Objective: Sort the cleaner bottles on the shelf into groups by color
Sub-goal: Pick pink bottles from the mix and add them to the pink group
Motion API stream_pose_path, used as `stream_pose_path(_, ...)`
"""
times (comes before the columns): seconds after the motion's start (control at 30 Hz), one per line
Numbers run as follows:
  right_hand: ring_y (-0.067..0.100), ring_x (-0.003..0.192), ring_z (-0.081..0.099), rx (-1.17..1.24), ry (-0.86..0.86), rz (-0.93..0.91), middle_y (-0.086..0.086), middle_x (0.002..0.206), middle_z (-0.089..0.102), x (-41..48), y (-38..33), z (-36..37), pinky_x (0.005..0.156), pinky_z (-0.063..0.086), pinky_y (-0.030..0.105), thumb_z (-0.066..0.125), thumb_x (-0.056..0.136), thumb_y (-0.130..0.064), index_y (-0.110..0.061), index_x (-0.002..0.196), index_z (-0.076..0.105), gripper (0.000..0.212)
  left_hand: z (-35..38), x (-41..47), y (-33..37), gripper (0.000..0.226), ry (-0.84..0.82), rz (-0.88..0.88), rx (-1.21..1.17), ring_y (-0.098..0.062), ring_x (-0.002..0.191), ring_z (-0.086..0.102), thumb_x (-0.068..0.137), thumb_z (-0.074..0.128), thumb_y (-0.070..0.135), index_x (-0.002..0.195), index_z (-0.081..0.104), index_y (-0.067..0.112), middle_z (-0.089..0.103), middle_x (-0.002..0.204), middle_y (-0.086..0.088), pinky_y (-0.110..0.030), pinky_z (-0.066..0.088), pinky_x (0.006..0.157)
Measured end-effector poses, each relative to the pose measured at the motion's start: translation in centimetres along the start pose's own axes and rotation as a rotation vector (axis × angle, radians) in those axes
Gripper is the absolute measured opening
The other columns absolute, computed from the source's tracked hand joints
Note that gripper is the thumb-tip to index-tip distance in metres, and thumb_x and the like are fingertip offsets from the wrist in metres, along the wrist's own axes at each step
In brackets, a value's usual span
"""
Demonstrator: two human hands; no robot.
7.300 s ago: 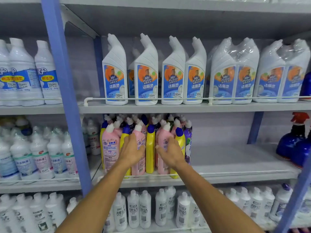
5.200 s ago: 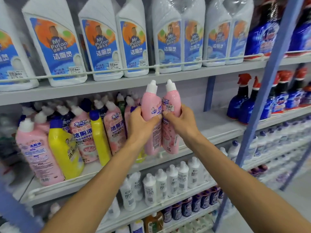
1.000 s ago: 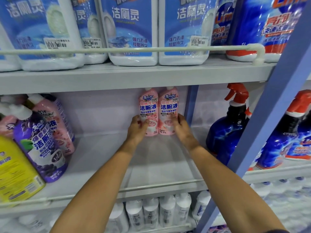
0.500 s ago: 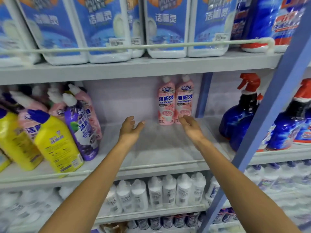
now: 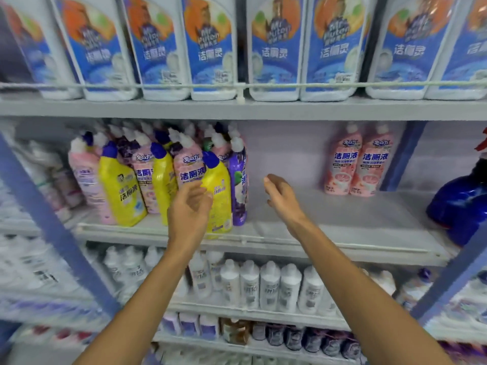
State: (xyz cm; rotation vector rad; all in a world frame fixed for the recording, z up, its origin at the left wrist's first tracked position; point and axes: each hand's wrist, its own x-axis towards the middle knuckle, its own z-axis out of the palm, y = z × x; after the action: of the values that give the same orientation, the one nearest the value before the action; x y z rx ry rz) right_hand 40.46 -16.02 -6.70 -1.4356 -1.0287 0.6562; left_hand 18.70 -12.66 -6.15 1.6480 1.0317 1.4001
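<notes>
Nearest to me, both bare arms reach up from below toward the middle shelf (image 5: pixel 342 233), and both hands are empty. The left hand (image 5: pixel 191 206) is loosely open, fingers curled, right in front of the mixed cluster of bottles at the shelf's left end; its fingertips sit just at, perhaps touching, the front yellow bottle (image 5: pixel 217 196) with the blue cap, though blur keeps me from saying whether contact is made. The right hand (image 5: pixel 280 193) hangs a little further right, over bare shelf, fingers half spread and gripping nothing. Just beyond the left hand the bottles all stand upright, long axis vertical, packed tight: a pink bottle (image 5: pixel 188 167) behind the yellow one, a purple bottle (image 5: pixel 238 185) at the cluster's right edge, more yellow and pink further left. So the next pick lies straight ahead of the left hand, which is plainly the nearer one. Far back on the right, well apart from the cluster, two pink bottles (image 5: pixel 358 164) stand side by side against the rear wall, the start of a pink group
</notes>
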Motion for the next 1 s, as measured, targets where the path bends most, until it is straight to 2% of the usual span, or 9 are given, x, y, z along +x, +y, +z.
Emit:
stream_pose_path(0.1,0.014,0.122,0.056,0.004,-0.027,-0.024,-0.004,0.130,0.058,1.2,-2.2,3.5,0.107,0.047,0.037,0.058,0.102,-0.041,-0.010,0.145,0.049,0.054,-1.1,1.7,-0.1,0.035,0.036,-0.070,0.050,0.008,0.095,0.058,0.094,0.074,0.017,0.123,0.054,0.021,0.061,0.105,0.014,-0.020,0.049,0.086)
stream_pose_path(0.17,0.016,0.118,0.062,-0.010,-0.005,-0.034,-0.006,0.126,0.065,2.6,-2.7,5.3,0.103,0.050,0.036,0.063,0.095,-0.051,-0.016,0.136,0.057,0.055,-0.8,2.9,-1.1,0.038,-0.054,-0.133,0.067,-0.003,0.096,0.063,0.091,0.078,0.016,0.121,0.054,0.021,0.061,0.102,0.016,-0.029,0.053,0.086)
stream_pose_path(0.27,0.015,0.109,0.067,-0.030,0.061,-0.028,-0.010,0.115,0.069,3.9,-2.1,6.9,0.100,0.053,0.037,0.066,0.090,-0.058,-0.026,0.134,0.055,0.056,0.4,3.3,-3.2,0.046,-0.189,-0.185,0.102,-0.024,0.105,0.071,0.088,0.080,0.014,0.129,0.060,0.014,0.071,0.107,0.002,-0.038,0.058,0.087)
stream_pose_path(0.4,0.019,0.106,0.067,-0.075,0.086,-0.093,-0.005,0.113,0.067,4.0,-1.1,6.6,0.096,0.056,0.038,0.065,0.097,-0.043,-0.020,0.139,0.052,0.050,1.9,2.8,-5.3,0.047,-0.144,-0.145,0.213,-0.022,0.101,0.070,0.081,0.077,0.040,0.121,0.056,0.028,0.071,0.111,0.002,-0.050,0.059,0.088)
stream_pose_path(0.5,0.022,0.102,0.069,-0.138,0.082,-0.144,0.000,0.113,0.071,4.6,-0.2,4.9,0.093,0.058,0.040,0.065,0.098,-0.037,-0.016,0.134,0.057,0.042,3.4,3.1,-5.6,0.039,-0.134,-0.127,0.262,-0.024,0.093,0.070,0.087,0.080,0.032,0.116,0.058,0.019,0.069,0.100,0.002,-0.050,0.058,0.084)
stream_pose_path(0.73,0.018,0.101,0.067,-0.180,0.109,-0.137,-0.002,0.114,0.068,6.8,1.8,-1.4,0.082,0.051,0.023,0.063,0.100,-0.036,-0.017,0.136,0.052,0.042,11.0,5.9,-4.7,0.052,-0.121,-0.114,0.356,-0.037,0.103,0.067,0.090,0.077,0.030,0.130,0.056,0.005,0.071,0.114,-0.016,-0.045,0.054,0.086)
stream_pose_path(0.83,0.016,0.104,0.065,-0.174,0.122,-0.132,-0.003,0.116,0.066,8.5,2.3,-3.0,0.084,0.050,0.020,0.063,0.100,-0.032,-0.015,0.140,0.052,0.045,14.6,7.6,-4.7,0.054,-0.132,-0.095,0.468,-0.043,0.106,0.066,0.093,0.072,0.038,0.126,0.056,0.000,0.068,0.115,-0.023,-0.048,0.053,0.086)
stream_pose_path(0.93,0.011,0.097,0.065,-0.123,0.144,-0.119,-0.003,0.114,0.067,10.2,3.0,-4.0,0.076,0.048,0.006,0.063,0.101,-0.029,-0.013,0.139,0.053,0.042,17.3,9.1,-4.2,0.050,-0.111,-0.122,0.596,-0.042,0.111,0.065,0.096,0.067,0.041,0.122,0.059,-0.001,0.067,0.119,-0.024,-0.046,0.051,0.085)
stream_pose_path(1.0,0.007,0.094,0.067,-0.083,0.161,-0.107,-0.002,0.112,0.070,11.3,3.3,-4.5,0.074,0.048,0.006,0.063,0.101,-0.030,-0.014,0.136,0.055,0.040,18.9,9.8,-4.4,0.048,-0.092,-0.096,0.613,-0.043,0.109,0.066,0.096,0.067,0.040,0.118,0.060,-0.002,0.068,0.115,-0.027,-0.047,0.051,0.084)
